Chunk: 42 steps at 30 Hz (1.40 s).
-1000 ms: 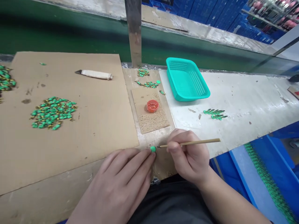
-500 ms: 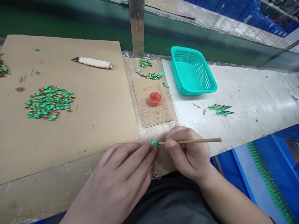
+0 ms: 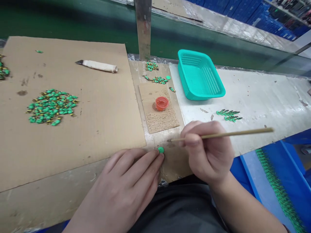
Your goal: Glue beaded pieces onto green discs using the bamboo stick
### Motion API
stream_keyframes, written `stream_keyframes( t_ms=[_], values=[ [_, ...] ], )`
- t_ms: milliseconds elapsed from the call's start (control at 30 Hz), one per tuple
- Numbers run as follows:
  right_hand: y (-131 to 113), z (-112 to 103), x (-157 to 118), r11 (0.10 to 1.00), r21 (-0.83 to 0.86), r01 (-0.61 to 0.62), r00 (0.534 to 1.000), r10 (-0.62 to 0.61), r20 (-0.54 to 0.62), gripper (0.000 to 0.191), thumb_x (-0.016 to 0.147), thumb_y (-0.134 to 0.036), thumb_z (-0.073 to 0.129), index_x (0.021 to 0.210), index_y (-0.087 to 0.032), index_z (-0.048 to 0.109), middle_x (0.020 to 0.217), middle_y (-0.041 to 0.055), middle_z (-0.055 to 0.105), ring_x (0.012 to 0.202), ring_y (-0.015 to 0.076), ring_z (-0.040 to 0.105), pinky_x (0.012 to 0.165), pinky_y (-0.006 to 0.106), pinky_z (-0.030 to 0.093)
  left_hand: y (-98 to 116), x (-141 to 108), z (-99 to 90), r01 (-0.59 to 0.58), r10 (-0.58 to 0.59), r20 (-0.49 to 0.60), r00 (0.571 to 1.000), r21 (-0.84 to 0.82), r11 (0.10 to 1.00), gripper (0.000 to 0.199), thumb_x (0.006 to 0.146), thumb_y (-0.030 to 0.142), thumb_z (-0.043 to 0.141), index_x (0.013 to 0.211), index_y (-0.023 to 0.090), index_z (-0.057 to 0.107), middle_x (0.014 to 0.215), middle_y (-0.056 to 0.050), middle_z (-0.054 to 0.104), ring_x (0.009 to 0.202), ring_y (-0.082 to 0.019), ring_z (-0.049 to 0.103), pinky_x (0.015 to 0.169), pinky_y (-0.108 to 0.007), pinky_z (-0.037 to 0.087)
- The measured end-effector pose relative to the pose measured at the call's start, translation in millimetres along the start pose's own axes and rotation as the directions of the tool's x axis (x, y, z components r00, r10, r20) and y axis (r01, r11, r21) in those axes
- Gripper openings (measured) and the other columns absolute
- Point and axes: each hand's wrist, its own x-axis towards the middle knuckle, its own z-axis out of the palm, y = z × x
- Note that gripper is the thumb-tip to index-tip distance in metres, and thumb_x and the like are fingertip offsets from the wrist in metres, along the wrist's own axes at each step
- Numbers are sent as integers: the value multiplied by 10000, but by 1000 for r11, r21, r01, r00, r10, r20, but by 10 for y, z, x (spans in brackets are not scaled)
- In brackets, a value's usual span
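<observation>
At the bench's near edge, the fingertips of my left hand pinch a small round green disc. My right hand is closed round a thin paintbrush, whose light wooden handle points right. Its dark tip, slightly blurred, hovers up and to the right of the disc, apart from it. Beyond both hands, a small red cup stands on a speckled cardboard piece.
On the left cardboard sheet lie a heap of small green-and-yellow pieces and a white-wrapped pointed tool. A turquoise basket stands behind, with several green pieces in rows nearby. Blue trays are lower right.
My right hand has moved right and slightly up, lifting the paintbrush tip away from the green disc. My left hand keeps its place on the disc.
</observation>
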Motion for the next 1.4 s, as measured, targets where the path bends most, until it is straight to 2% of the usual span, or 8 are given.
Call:
stream_keyframes(
  t_ms=[133,267,367,533,767,1033,1267,1400],
  values=[
    [36,-26,420,986,-164,18,999,-23,-33,158,1212,-310,660,1059,-292,694,947,4,749,781,182,741,746,380,628,7,-15,16,2,-2,-16,1000,17,1000,310,1183,180,588,1421,156,785,1331,-66,864,1176,-253,717,1082,-452,506],
    [217,20,777,972,-229,49,999,-46,21,246,1215,-329,638,974,-282,618,893,-14,729,741,160,728,704,337,598,1,-41,47,9,-8,-42,999,18,1000,342,1185,171,556,1429,156,794,1318,-66,865,1173,-253,706,1086,-452,490],
    [357,80,882,964,-246,98,993,-79,85,294,1205,-303,635,922,-277,559,857,-23,694,719,142,691,689,309,554,-38,-47,54,-9,10,-64,998,10,1000,344,1170,149,564,1409,157,810,1306,-58,866,1171,-245,701,1092,-441,485],
    [461,149,885,961,-246,128,988,-103,111,322,1200,-276,627,898,-276,514,846,-34,640,712,128,635,704,285,520,-118,-41,33,-72,73,-48,996,21,997,340,1179,174,573,1426,153,806,1316,-40,870,1169,-242,675,1077,-423,476],
    [495,154,898,958,-261,116,990,-89,113,332,1207,-314,599,892,-279,499,852,-25,634,726,136,633,715,285,523,-116,-23,30,-76,77,-59,995,23,997,336,1166,161,576,1411,146,805,1288,-45,873,1150,-239,675,1054,-418,479],
    [552,157,901,960,-250,129,989,-106,102,339,1211,-307,609,886,-272,516,836,-37,624,713,125,616,698,278,504,-101,-72,70,-61,62,-42,997,20,998,341,1180,185,566,1428,162,799,1326,-44,865,1194,-255,673,1096,-437,464],
    [320,106,735,974,-198,111,994,-111,7,233,1218,-316,620,990,-270,628,869,-29,725,712,133,704,693,287,549,-41,-74,81,-15,15,-55,998,8,1000,345,1192,174,545,1428,146,795,1309,-61,859,1182,-257,665,1097,-446,460],
    [261,130,557,965,-231,122,990,-100,103,264,1191,-265,657,930,-258,622,833,-35,715,673,122,663,667,261,525,-29,-66,73,-6,6,-40,999,10,1000,334,1205,194,527,1390,157,803,1338,-45,862,1199,-268,662,1113,-465,451]
  ],
)
